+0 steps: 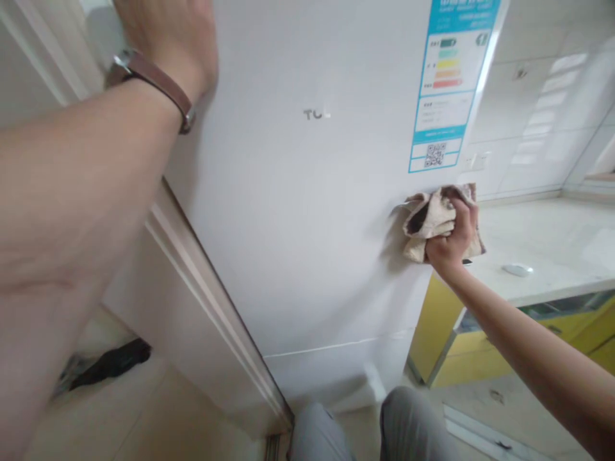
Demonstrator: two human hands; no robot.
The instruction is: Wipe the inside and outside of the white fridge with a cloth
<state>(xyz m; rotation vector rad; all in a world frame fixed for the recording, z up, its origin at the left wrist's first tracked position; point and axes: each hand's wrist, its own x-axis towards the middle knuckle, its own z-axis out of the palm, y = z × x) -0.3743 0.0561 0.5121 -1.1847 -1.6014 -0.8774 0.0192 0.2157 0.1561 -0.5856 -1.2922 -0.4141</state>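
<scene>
My right hand [454,237] grips a bunched cream-and-brown cloth [432,221] against the right side of a white refrigerator front [298,224]. The cloth sits just below a blue-edged energy label [444,96] with a QR code. Small grey lettering [317,114] stands near the middle of the front. At the upper left, my left hand [173,38] is beside the refrigerator's left edge, with a brown-strapped watch [154,80] on the wrist. Its fingers lie beyond the top of the picture, so whether it holds anything is hidden.
To the right is a pale countertop [533,224] with a small white oval object [517,270], above yellow cabinets [473,355]. A door frame [206,307] runs along the refrigerator's left. A dark object [113,363] lies on the floor. My knees [413,422] show at the bottom.
</scene>
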